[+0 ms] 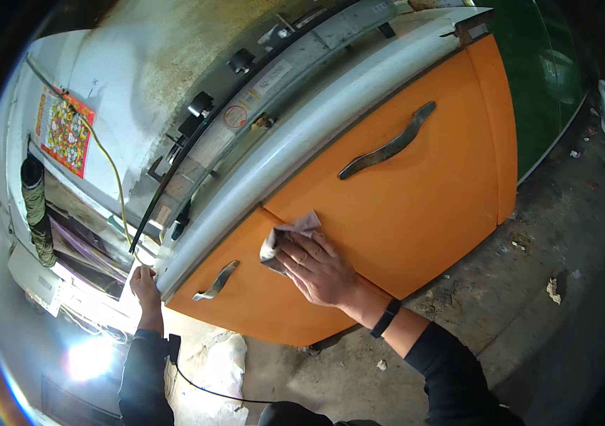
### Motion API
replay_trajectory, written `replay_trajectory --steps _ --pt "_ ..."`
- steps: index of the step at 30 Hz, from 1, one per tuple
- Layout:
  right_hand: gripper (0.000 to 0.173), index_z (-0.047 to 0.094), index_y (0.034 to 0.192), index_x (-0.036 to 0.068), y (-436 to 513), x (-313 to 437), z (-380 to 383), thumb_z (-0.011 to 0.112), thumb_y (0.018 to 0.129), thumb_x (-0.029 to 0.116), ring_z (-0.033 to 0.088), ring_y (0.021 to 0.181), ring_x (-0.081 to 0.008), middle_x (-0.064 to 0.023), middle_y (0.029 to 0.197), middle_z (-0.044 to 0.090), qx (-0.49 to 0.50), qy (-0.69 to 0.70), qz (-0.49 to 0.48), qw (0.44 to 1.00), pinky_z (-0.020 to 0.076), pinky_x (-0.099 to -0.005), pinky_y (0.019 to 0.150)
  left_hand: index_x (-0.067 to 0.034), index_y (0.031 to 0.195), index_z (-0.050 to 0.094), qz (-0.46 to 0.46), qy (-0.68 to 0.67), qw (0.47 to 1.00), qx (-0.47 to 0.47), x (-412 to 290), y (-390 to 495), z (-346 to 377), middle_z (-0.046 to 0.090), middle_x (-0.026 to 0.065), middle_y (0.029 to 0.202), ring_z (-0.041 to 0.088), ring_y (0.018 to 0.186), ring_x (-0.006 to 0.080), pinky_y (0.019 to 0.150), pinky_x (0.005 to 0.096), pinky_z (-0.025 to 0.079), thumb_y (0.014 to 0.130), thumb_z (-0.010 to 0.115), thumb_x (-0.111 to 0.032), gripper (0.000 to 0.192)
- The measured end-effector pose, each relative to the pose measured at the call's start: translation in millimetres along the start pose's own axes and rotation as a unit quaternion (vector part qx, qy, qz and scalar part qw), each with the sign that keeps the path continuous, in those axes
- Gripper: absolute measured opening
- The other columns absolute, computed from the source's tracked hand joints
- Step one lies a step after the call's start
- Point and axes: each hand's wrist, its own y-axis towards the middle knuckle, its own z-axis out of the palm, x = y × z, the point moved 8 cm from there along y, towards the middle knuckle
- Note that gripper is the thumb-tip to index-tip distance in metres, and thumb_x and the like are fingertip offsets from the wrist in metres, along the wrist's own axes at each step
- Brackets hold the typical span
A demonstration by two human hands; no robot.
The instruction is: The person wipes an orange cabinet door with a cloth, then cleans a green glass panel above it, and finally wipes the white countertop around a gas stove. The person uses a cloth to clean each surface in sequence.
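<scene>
My right hand point(315, 266) presses a folded grey-white cloth point(271, 250) against the orange cabinet doors, near the seam between them. The larger orange door point(425, 202) has a curved dark metal handle point(387, 152). On the smaller orange door point(275, 309) is a shorter curved handle point(217, 281). My left hand point(145, 290) has its fingers curled at the near end of the pale countertop edge point(260, 175). Whether it grips that edge is hidden from this angle. A black band point(386, 318) circles my right wrist.
A gas stove point(291, 69) with black knobs stands on the countertop. A yellow hose point(113, 165) hangs beside it. White plastic sheeting point(217, 373) lies on the dirty concrete floor point(472, 298), with scattered debris. A bright lamp point(89, 357) glares at lower left.
</scene>
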Motion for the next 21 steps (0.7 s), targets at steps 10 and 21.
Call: replay_trajectory --steps 10,21 --pt "0.053 0.058 0.153 0.001 69 25 -15 0.062 0.103 0.019 0.042 0.158 -0.0380 -0.0200 0.166 0.050 -0.050 0.111 0.063 0.991 0.0307 -0.0554 0.130 0.000 0.075 0.067 0.040 0.024 0.999 -0.005 1 0 2 0.061 0.0046 0.068 0.054 0.066 0.0149 0.066 0.0359 0.042 0.102 0.061 -0.025 0.038" --pt "0.047 0.064 0.145 0.000 -74 15 3 0.061 0.100 0.014 0.058 0.142 -0.0409 -0.0196 0.156 0.061 -0.038 0.043 0.092 0.994 0.0473 -0.0565 0.115 0.000 0.074 0.067 -0.063 -0.026 0.998 -0.004 7 -1 3 0.061 0.0033 0.067 0.053 0.066 0.0133 0.066 0.0351 0.042 0.101 0.062 -0.024 0.036"
